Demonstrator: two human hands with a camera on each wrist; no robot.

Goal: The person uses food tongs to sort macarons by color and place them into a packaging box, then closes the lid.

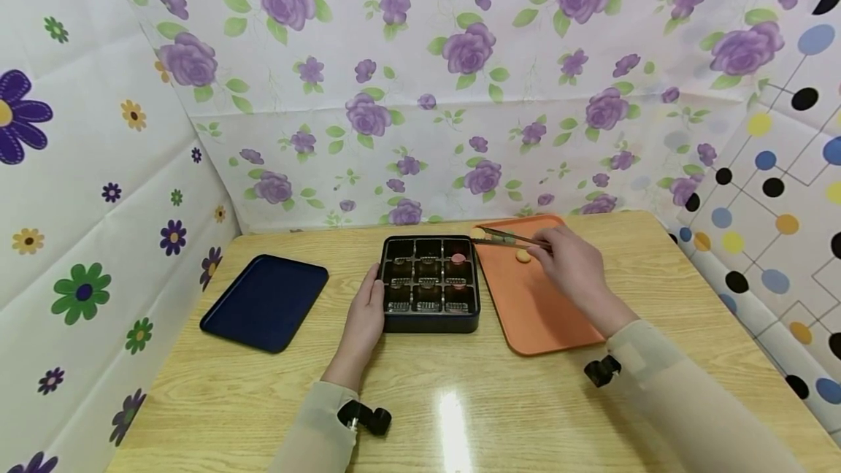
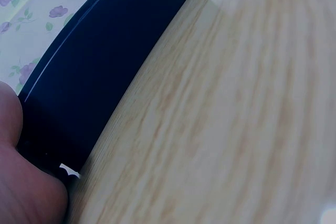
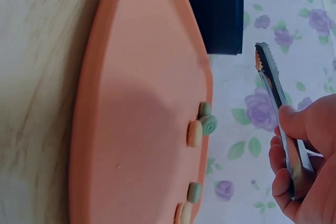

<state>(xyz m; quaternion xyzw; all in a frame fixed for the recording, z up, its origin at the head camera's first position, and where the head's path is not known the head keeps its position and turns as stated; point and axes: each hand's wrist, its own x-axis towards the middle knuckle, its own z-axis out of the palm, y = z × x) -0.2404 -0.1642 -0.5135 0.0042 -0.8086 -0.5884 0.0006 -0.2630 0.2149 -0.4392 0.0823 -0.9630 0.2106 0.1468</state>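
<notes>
My right hand (image 1: 574,265) holds metal tongs (image 3: 278,98) above the far end of the orange tray (image 1: 532,312). The tongs' tips lie close together, with an orange patch showing there; whether it is a held piece I cannot tell. Below in the head view are small round orange (image 1: 523,256) and green (image 3: 209,125) cookie-like pieces on the tray. My left hand (image 1: 366,312) rests along the left side of a black box (image 1: 430,323), fingers mostly straight. Clear dividers split the box into several compartments; a pink round piece (image 1: 458,258) lies in the right column.
A dark blue tray (image 1: 266,301) lies on the wooden table (image 1: 420,400) to the left of the box. The orange tray is close by the box's right side. A flowered cloth (image 1: 407,93) hangs behind the table, with patterned sheets at both sides.
</notes>
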